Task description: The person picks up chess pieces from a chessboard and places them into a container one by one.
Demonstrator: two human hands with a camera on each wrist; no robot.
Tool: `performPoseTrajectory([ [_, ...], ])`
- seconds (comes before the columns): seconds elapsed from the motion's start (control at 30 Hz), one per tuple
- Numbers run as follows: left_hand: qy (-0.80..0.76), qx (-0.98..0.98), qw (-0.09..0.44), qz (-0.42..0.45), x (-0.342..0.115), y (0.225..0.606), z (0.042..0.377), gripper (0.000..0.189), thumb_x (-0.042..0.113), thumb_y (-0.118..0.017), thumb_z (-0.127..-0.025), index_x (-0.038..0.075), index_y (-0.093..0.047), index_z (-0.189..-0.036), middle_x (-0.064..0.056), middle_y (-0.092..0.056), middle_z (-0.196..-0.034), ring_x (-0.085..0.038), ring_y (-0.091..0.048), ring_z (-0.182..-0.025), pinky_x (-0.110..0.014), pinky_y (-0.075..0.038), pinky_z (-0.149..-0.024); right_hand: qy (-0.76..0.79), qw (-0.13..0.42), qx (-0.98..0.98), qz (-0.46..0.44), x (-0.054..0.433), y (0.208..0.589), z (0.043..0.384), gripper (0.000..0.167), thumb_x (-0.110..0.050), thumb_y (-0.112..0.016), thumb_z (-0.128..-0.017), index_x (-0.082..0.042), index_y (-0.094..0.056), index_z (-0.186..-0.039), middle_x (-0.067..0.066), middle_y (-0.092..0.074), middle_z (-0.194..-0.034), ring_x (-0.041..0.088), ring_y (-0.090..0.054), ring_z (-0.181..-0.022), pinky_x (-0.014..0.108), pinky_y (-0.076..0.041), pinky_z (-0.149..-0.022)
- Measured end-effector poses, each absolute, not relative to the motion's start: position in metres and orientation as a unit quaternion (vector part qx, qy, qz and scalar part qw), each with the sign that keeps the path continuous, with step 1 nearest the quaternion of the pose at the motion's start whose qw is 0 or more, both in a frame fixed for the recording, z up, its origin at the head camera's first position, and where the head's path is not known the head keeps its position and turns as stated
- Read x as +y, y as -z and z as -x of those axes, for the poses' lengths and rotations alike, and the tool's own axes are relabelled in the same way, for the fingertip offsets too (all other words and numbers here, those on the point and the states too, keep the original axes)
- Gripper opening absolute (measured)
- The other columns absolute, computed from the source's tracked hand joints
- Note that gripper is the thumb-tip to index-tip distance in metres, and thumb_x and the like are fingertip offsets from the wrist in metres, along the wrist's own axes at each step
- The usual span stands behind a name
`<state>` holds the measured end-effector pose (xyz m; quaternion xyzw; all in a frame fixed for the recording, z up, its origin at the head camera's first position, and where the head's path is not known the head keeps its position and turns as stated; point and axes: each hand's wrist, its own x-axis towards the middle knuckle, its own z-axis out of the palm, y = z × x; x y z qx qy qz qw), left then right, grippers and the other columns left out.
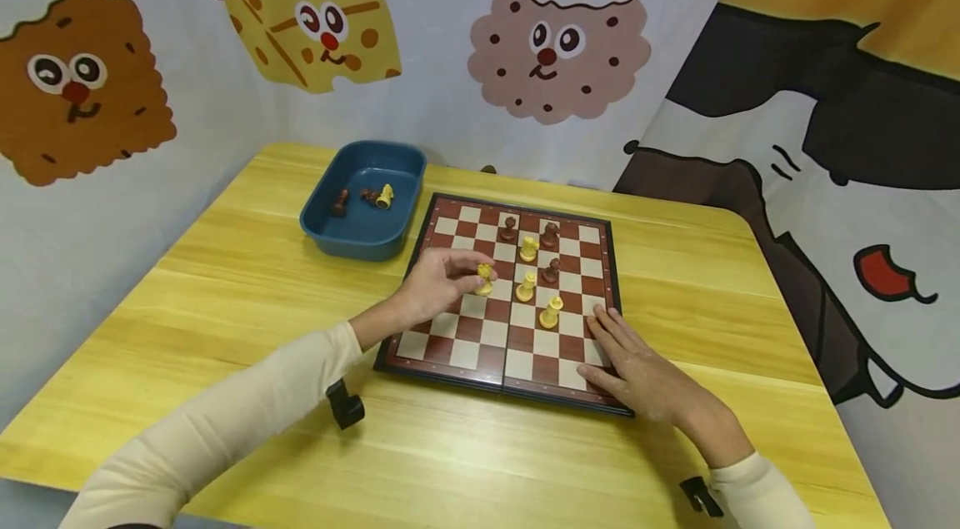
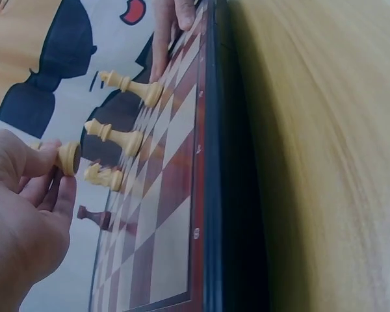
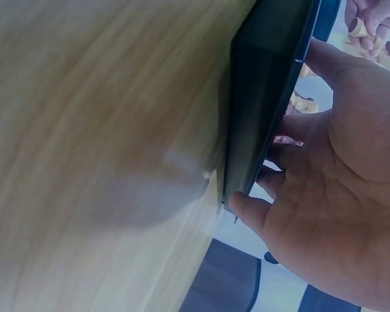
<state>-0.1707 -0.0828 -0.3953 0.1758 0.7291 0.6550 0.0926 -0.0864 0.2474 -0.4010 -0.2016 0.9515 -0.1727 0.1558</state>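
Observation:
My left hand [image 1: 438, 283] pinches a cream chess piece [image 1: 483, 279] between thumb and fingers above the left half of the chessboard [image 1: 465, 354]. In the left wrist view the held piece's round base [image 2: 69, 158] shows, raised off the squares; fingers hide its top. At the board's right edge rests my right hand [image 1: 645, 375], fingers extended over the border squares. Upright between the hands are a cream king [image 1: 551, 313], another tall cream piece [image 1: 526, 287] and a cream knight [image 1: 528, 249]. Dark pieces stand nearby, including a pawn [image 1: 551, 270] and a knight [image 1: 550, 235].
A blue plastic tray [image 1: 360, 246] sits behind the board to the left, with a cream piece [image 1: 385, 197] and dark pieces [image 1: 341, 202] lying inside. The yellow wooden table [image 1: 187, 329] backs onto a cartoon-printed curtain [image 1: 435, 54].

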Motion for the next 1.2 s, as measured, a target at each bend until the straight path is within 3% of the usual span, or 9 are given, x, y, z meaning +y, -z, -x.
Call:
performPoseTrajectory([
  [0.17, -0.660, 0.729, 0.080, -0.163, -0.090, 0.392, 0.175, 0.024, -0.010, -0.068, -0.093, -0.007, -0.071, -0.117, -0.021, -0.072, -0.111, -0.023, -0.071, -0.096, -0.048, -0.058, -0.086, 0.174, 0.155, 0.951, 0.202, 0.248, 0.402, 0.087, 0.084, -0.059, -0.047, -0.104, -0.004, -0.021, -0.162, 0.015, -0.008, -0.169, 0.037, -0.002, -0.153, 0.063, -0.021, -0.116],
  [0.4, -0.661, 0.733, 0.037, -0.157, -0.104, 0.387, 0.182, 0.026, -0.008, -0.070, -0.093, -0.005, -0.071, -0.118, -0.018, -0.073, -0.110, -0.027, -0.071, -0.096, -0.025, -0.057, -0.075, 0.176, 0.149, 0.951, 0.206, 0.249, 0.404, 0.087, 0.084, -0.058, -0.047, -0.104, -0.003, -0.020, -0.162, 0.015, -0.008, -0.169, 0.037, -0.002, -0.153, 0.063, -0.022, -0.116],
  [0.6, -0.661, 0.738, 0.001, -0.136, -0.114, 0.386, 0.187, 0.028, -0.007, -0.070, -0.093, -0.003, -0.071, -0.121, -0.020, -0.072, -0.112, -0.022, -0.071, -0.097, -0.043, -0.058, -0.085, 0.178, 0.147, 0.951, 0.205, 0.249, 0.405, 0.088, 0.084, -0.058, -0.047, -0.104, -0.003, -0.020, -0.162, 0.015, -0.008, -0.169, 0.037, -0.002, -0.153, 0.063, -0.022, -0.116],
  [0.8, -0.661, 0.742, -0.007, -0.112, -0.122, 0.383, 0.189, 0.028, -0.007, -0.069, -0.094, -0.002, -0.071, -0.121, -0.023, -0.070, -0.116, -0.026, -0.070, -0.102, -0.033, -0.058, -0.086, 0.170, 0.148, 0.953, 0.204, 0.249, 0.405, 0.088, 0.084, -0.059, -0.046, -0.104, -0.004, -0.021, -0.162, 0.014, -0.007, -0.169, 0.036, -0.002, -0.153, 0.063, -0.022, -0.115],
  [0.97, -0.650, 0.750, -0.028, -0.119, -0.127, 0.381, 0.193, 0.028, -0.007, -0.067, -0.095, -0.002, -0.071, -0.122, -0.021, -0.072, -0.113, -0.023, -0.070, -0.099, -0.025, -0.056, -0.071, 0.166, 0.148, 0.954, 0.202, 0.249, 0.405, 0.088, 0.084, -0.060, -0.045, -0.104, -0.005, -0.020, -0.163, 0.014, -0.007, -0.169, 0.036, -0.002, -0.153, 0.063, -0.022, -0.115],
  [1.2, -0.673, 0.725, -0.079, -0.125, -0.138, 0.378, 0.200, 0.026, -0.011, -0.064, -0.096, -0.008, -0.068, -0.121, -0.024, -0.072, -0.110, -0.019, -0.071, -0.096, -0.028, -0.058, -0.084, 0.166, 0.145, 0.953, 0.207, 0.249, 0.407, 0.087, 0.084, -0.059, -0.044, -0.105, -0.004, -0.020, -0.162, 0.015, -0.007, -0.169, 0.037, -0.002, -0.153, 0.063, -0.020, -0.117],
])
